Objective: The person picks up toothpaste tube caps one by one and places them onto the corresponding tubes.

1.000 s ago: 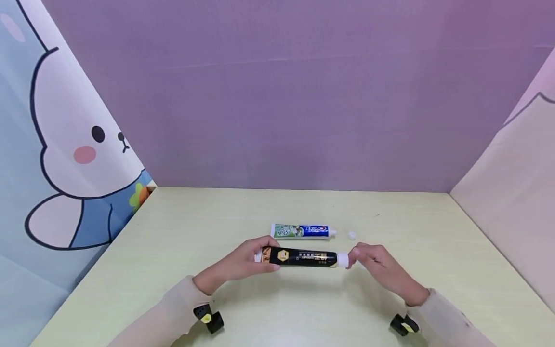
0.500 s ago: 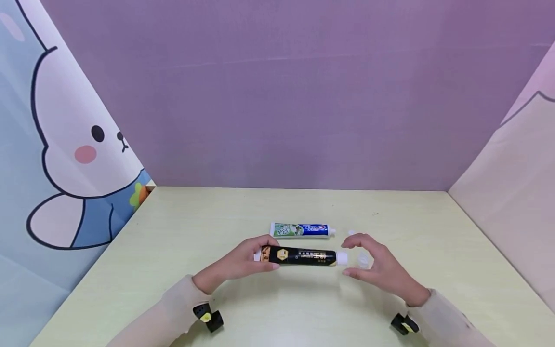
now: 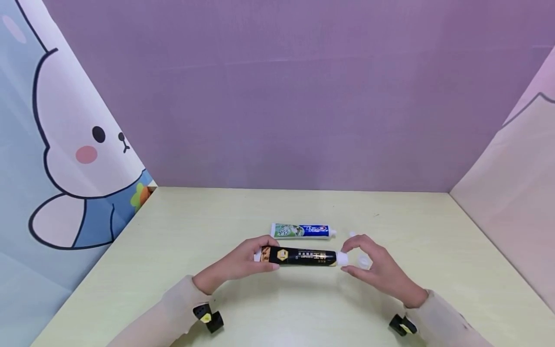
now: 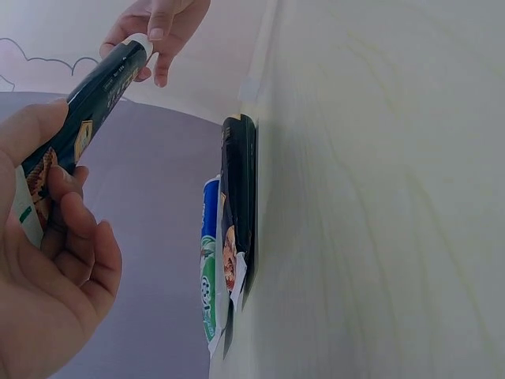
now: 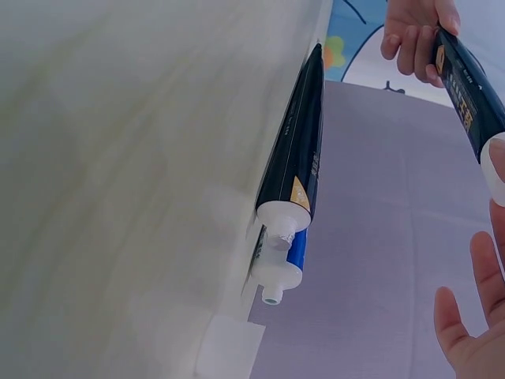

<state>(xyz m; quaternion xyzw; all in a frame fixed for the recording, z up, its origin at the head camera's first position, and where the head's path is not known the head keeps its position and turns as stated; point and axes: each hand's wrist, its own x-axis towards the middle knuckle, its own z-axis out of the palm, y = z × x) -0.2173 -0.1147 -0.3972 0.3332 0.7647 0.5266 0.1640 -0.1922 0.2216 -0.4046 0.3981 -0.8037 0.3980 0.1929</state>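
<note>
My left hand grips the tail end of a black toothpaste tube, raised above the table with its white cap pointing right. At that cap, my right hand pinches with thumb and forefinger. Both wrist views reveal a second black toothpaste tube lying on the table, its nozzle bare; the raised tube hides it in the head view. Beside it lies a blue and green toothpaste tube, also uncapped.
A small white cap rests near the blue tube's nozzle, partly behind my right fingers. Another whitish cap-like piece shows through the right hand's finger gap. A purple panel stands behind the pale table.
My right hand's thumb and forefinger spread away from the cap half a second ago; now they have closed in on it again. The left hand and tube stay nearly still.
</note>
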